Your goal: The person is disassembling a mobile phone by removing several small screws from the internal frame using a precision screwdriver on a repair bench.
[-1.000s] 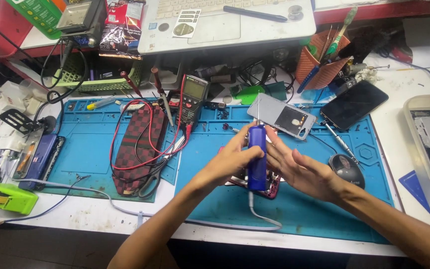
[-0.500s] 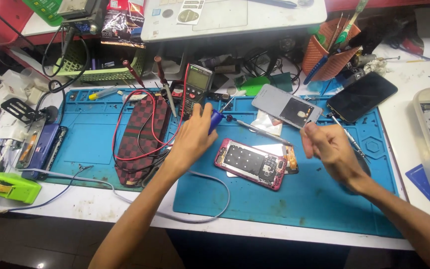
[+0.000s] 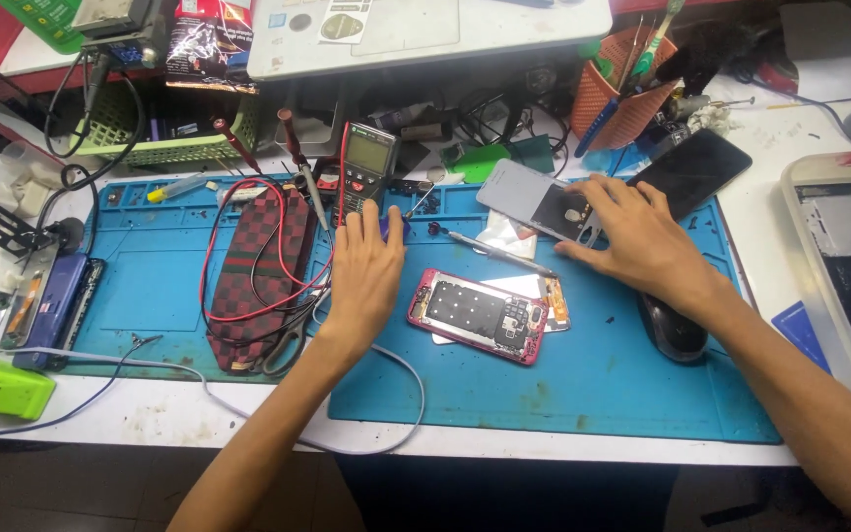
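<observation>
**Hands spread over the repair mat**

The blue mat point(image 3: 544, 394) lies bare near the tabletop's front edge. An opened red phone point(image 3: 478, 315) sits between the hands. The left hand point(image 3: 366, 271) covers a small blue device, grip hidden. The right hand point(image 3: 637, 236), fingers spread, presses a grey phone back cover point(image 3: 529, 195). A multimeter point(image 3: 366, 167) and red leads crowd behind.

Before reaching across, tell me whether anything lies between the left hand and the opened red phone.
Nothing visible does. The left hand rests on the blue mat, and the opened red phone lies just to its right across bare mat. The grey cable runs nearer the person, clear of that gap.
</observation>
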